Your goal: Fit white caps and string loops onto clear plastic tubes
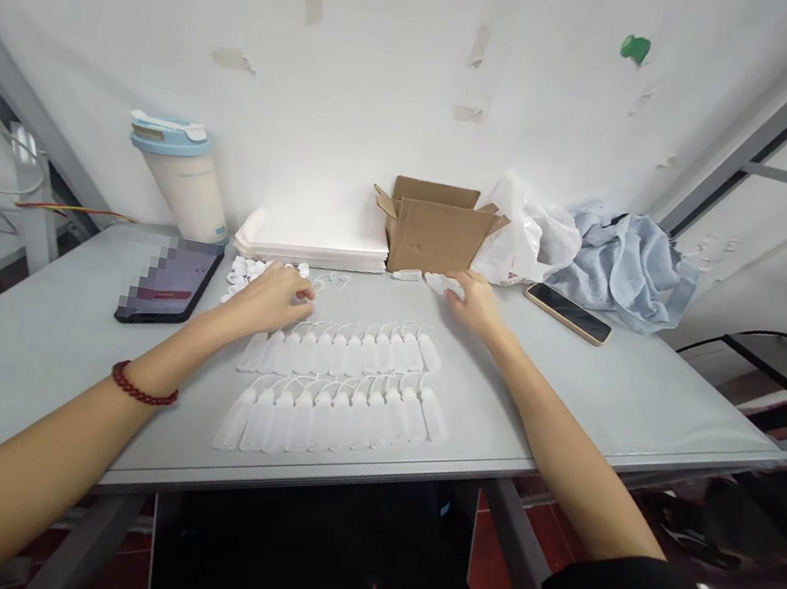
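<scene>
Spread in front of us is the pale grey counter (21, 371), with an open cardboard box (438, 239) against the wall, and a white plastic bag (525, 237) and a crumpled blue cloth (618, 268) to its right. Nearest us, two rows of translucent sleeves lie flat, the front row (321, 424) and the back row (322, 355), each sleeve close beside its neighbour, with thin loops at the far ends. Our right hand (476, 301) reaches just in front of the box, its fingers bent around one loose sleeve (443, 284); they seem to touch it, but we cannot tell whether they grip. Our left hand (278, 297) is over the counter beyond the back row, fingers loosely curled, and we cannot tell whether they pinch anything. We judge each sleeve very light, smooth enough to slide, and probably springy rather than brittle; the long edges near the narrow end look like the best hold, since a broad pinch might bow the body. Beside the left hand lie small white pieces (245, 273), likely light and easily scattered. Slightest of all is a loose cord (335, 279), which we expect to be limp and prone to tangling, best lifted by one end.
</scene>
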Demonstrator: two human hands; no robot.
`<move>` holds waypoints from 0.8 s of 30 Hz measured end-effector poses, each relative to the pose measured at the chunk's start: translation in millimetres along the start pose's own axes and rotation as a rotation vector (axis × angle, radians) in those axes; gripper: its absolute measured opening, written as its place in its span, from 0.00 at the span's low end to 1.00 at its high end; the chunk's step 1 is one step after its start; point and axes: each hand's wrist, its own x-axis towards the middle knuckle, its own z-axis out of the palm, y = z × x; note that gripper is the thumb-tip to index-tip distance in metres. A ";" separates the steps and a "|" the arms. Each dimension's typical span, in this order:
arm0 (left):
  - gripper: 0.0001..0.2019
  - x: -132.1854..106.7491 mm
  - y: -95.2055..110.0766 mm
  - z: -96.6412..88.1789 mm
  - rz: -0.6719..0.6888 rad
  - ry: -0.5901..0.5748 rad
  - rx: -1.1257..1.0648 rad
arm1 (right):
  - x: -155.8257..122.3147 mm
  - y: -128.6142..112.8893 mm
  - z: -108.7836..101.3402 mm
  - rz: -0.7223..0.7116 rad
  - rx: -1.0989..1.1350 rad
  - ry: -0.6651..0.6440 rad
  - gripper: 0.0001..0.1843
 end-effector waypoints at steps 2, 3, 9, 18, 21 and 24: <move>0.14 0.1 -1.4 3.2 0.010 0.002 -0.016 | -0.1 1.1 2.8 -0.086 -0.047 -0.043 0.19; 0.14 0.3 -2.1 4.0 0.010 0.008 -0.037 | -0.2 1.2 4.1 -0.119 -0.065 -0.067 0.20; 0.15 1.4 -1.8 -2.2 -0.088 0.152 -0.215 | -1.4 -1.0 10.4 -0.149 -0.207 -0.159 0.19; 0.14 0.9 2.4 -11.1 -0.271 0.359 -0.439 | 0.4 -0.4 10.6 -0.150 -0.174 -0.193 0.17; 0.14 0.8 4.6 -11.0 -0.314 0.359 -0.497 | 0.3 -2.8 8.4 -0.129 -0.171 -0.205 0.15; 0.16 -0.1 5.7 -10.3 -0.324 0.353 -0.488 | -0.2 -6.2 5.6 -0.102 -0.174 -0.202 0.12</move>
